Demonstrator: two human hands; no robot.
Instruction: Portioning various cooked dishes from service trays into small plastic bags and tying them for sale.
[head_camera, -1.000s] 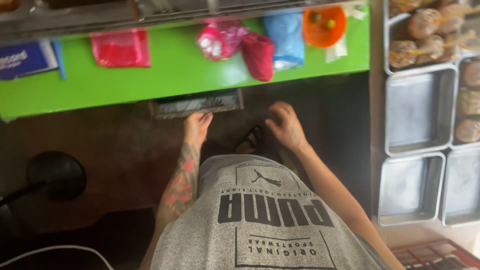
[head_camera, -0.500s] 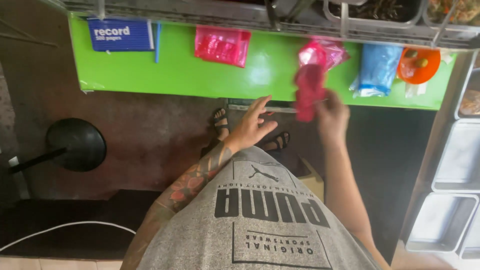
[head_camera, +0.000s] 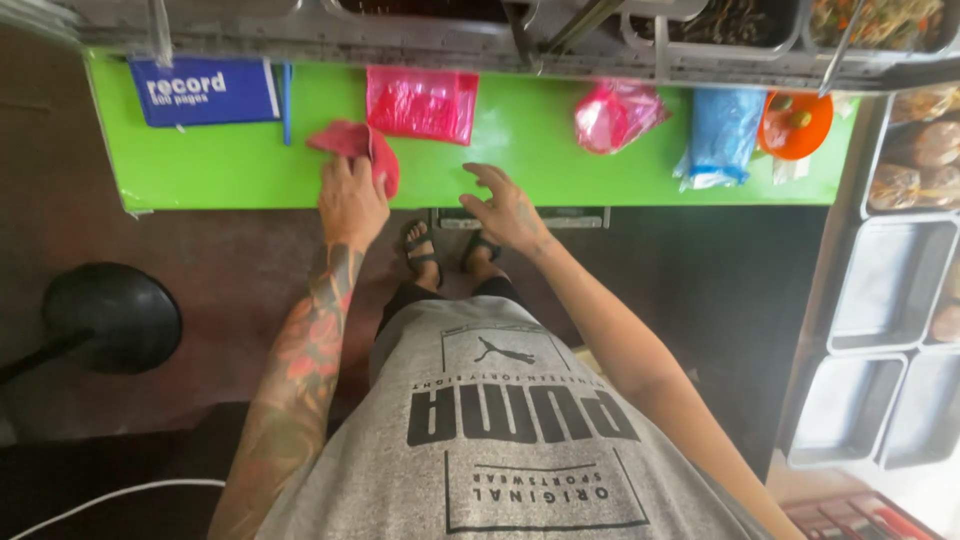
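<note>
Two hands (head_camera: 430, 200), one red cloth (head_camera: 358, 148)

You're standing at a food stall or small eatery counter. Along the top of the frame a steel rack holds pans of cooked dishes (head_camera: 870, 20). Below it runs a bright green shelf (head_camera: 220, 170) stocked with bundles of plastic bags (head_camera: 420, 100). At the right edge you see metal trays (head_camera: 880, 290) and wrapped baked goods (head_camera: 920, 150).

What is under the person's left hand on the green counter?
A red cloth lies under the left hand, pressed on the green counter. The counter beneath the cloth is hidden.
</note>
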